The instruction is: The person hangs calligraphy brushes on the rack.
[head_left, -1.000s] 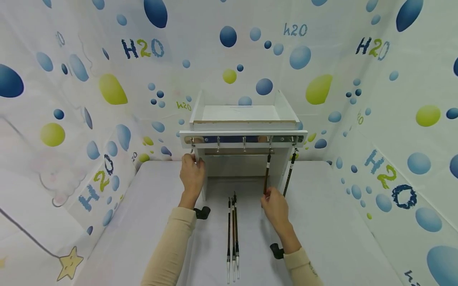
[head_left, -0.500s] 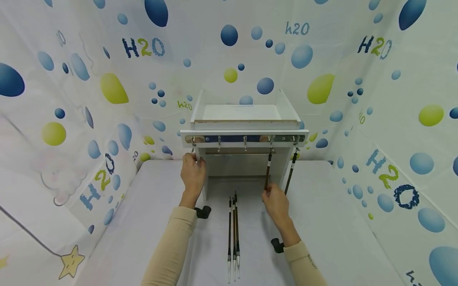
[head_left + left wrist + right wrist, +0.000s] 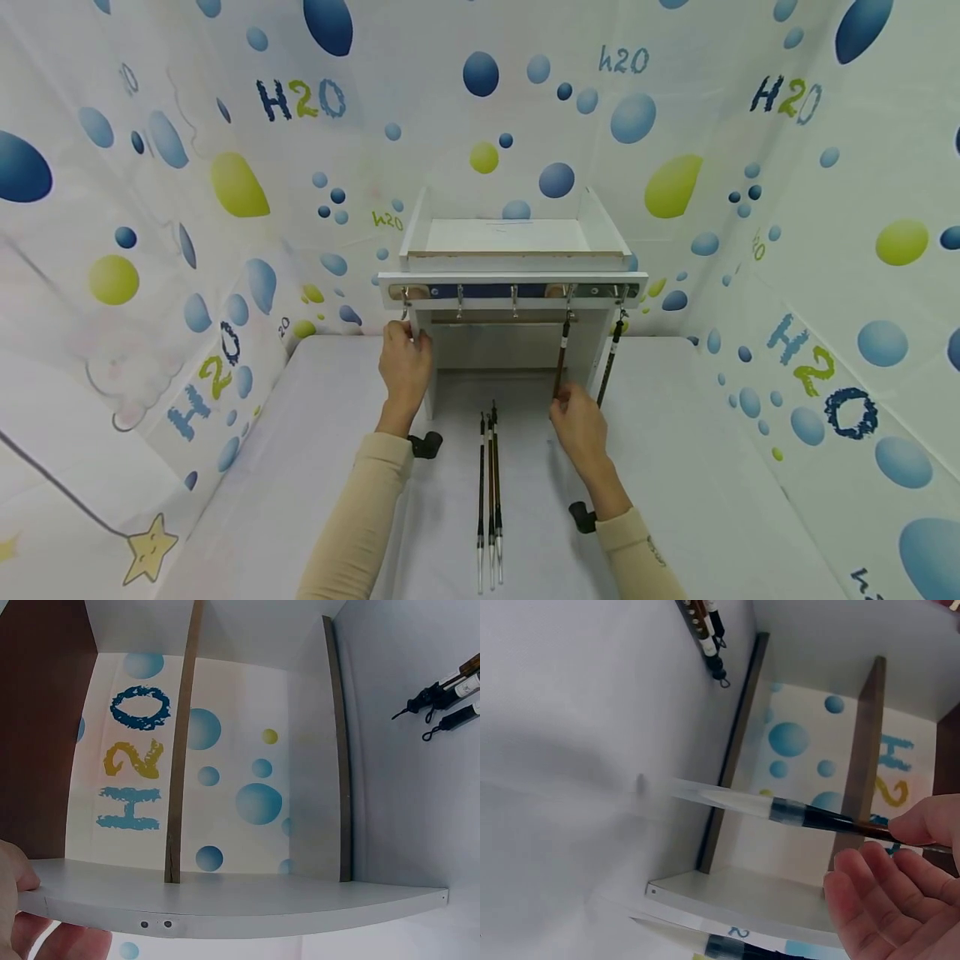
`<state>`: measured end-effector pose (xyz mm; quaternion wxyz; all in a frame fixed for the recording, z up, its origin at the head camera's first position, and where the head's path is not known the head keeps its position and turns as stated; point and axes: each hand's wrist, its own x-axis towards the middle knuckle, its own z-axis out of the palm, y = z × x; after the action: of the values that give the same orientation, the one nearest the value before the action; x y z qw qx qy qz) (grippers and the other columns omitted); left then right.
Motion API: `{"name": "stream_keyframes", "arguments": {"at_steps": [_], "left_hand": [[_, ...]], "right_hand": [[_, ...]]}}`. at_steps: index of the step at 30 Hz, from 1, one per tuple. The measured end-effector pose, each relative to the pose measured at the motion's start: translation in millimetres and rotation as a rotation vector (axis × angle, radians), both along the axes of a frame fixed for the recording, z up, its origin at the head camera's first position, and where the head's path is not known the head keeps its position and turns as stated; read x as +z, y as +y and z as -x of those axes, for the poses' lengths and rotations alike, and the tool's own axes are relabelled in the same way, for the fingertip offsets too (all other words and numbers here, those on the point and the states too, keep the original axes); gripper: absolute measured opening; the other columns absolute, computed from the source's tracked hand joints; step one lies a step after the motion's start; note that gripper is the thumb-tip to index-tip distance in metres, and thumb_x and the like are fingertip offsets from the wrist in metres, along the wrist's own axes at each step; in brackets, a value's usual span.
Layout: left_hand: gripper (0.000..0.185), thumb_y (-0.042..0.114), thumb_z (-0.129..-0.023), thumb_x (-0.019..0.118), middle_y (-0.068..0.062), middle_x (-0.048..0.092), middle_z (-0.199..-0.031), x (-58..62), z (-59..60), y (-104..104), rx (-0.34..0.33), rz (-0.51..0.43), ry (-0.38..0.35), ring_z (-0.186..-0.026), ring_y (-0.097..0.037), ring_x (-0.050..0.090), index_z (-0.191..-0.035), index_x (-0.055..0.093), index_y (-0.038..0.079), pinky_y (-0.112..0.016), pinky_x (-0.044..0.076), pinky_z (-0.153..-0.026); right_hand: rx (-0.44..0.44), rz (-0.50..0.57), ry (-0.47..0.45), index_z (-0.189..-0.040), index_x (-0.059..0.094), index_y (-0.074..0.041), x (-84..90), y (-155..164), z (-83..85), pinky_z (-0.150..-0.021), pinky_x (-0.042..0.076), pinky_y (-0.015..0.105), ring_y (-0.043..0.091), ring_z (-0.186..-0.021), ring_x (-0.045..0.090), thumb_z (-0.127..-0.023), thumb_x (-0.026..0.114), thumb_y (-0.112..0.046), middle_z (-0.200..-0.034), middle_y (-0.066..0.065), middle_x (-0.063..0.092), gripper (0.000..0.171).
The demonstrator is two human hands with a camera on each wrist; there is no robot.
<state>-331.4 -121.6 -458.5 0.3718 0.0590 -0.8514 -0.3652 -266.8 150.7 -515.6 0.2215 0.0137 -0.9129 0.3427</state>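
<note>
Nearest on the white table [image 3: 675, 467], three brushes [image 3: 489, 492] lie side by side between the two forearms, their pale ends toward the person and their dark ends pointing at the rack. Just beyond them the right hand [image 3: 579, 425] is raised to the lower end of a hanging brush [image 3: 561, 358]; the right wrist view shows its thumb and forefinger pinching the dark handle [image 3: 840, 823] while the other fingers [image 3: 877, 892] lie loosely spread below, holding nothing. That brush hangs from a hook on the rack's front rail, second from the right, and a second hanging brush [image 3: 609, 358] dangles from the outermost right hook just beside it, untouched. To the left, the left hand [image 3: 405, 367] reaches straight forward with the arm extended and grips the front edge of the left side panel of the white rack [image 3: 510, 282], thumb on one face and fingers wrapped round the other; the left wrist view shows only fingertips [image 3: 15, 877] at the edge of a white board. The rack stands at the far edge of the table against the bubble-printed curtain [image 3: 225, 125]. Its hook rail [image 3: 480, 292] carries five hooks, the three on the left bare. On top sits a shallow open tray [image 3: 600, 221] with raised side walls; nothing can be seen inside it.
</note>
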Motion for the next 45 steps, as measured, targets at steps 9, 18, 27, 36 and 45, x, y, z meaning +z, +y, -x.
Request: {"name": "stream_keyframes", "arguments": {"at_steps": [9,18,27,36,45], "left_hand": [[0.02,0.014,-0.094,0.061,-0.021,0.06,-0.098,-1.6,-1.1,-3,0.001,-0.006,-0.014,-0.075,-0.043,0.064,-0.104,0.054,-0.002,-0.055,0.05,-0.061],[0.02,0.013,-0.094,0.061,-0.022,0.06,-0.098,-0.4,-2.5,-5,-0.003,-0.001,-0.009,-0.076,-0.043,0.065,-0.105,0.054,-0.003,-0.055,0.051,-0.061],[0.021,0.014,-0.094,0.06,-0.022,0.059,-0.099,0.5,-2.2,-5,0.0,-0.013,-0.036,-0.078,-0.044,0.065,-0.106,0.054,-0.002,-0.056,0.051,-0.063],[0.021,0.014,-0.094,0.06,-0.022,0.06,-0.099,0.5,-2.6,-4,-0.003,-0.008,-0.029,-0.078,-0.042,0.064,-0.106,0.054,-0.003,-0.055,0.051,-0.063],[0.022,0.015,-0.094,0.06,-0.021,0.061,-0.101,3.4,-3.2,-1,-0.002,-0.014,-0.05,-0.08,-0.043,0.066,-0.107,0.054,-0.002,-0.055,0.051,-0.063]], "right_hand": [[-0.009,-0.048,0.085,-0.106,0.067,0.0,21.1,3,-8.1,-0.061,0.054,0.041,0.027,-0.076,0.068,-0.087,0.067,-0.011,-0.095,0.015,0.072,0.022],[0.047,-0.033,0.237,-0.111,0.066,0.003,71.0,8,-22.1,-0.062,0.054,0.041,0.029,-0.082,0.07,-0.09,0.067,-0.009,-0.101,0.016,0.072,0.025],[0.072,-0.088,0.467,-0.112,0.064,0.008,122.5,25,-18.4,-0.061,0.056,0.042,0.03,-0.078,0.069,-0.09,0.068,-0.004,-0.097,0.019,0.071,0.025],[-0.005,-0.12,0.507,-0.114,0.062,0.009,161.3,50,5.2,-0.074,0.054,0.046,0.038,-0.091,0.063,-0.09,0.066,-0.003,-0.102,0.025,0.067,0.027],[0.014,-0.143,0.435,-0.127,0.056,0.011,171.9,69,27.8,-0.099,0.042,0.052,0.046,-0.121,0.044,-0.086,0.075,-0.004,-0.134,0.028,0.051,0.048]]}}
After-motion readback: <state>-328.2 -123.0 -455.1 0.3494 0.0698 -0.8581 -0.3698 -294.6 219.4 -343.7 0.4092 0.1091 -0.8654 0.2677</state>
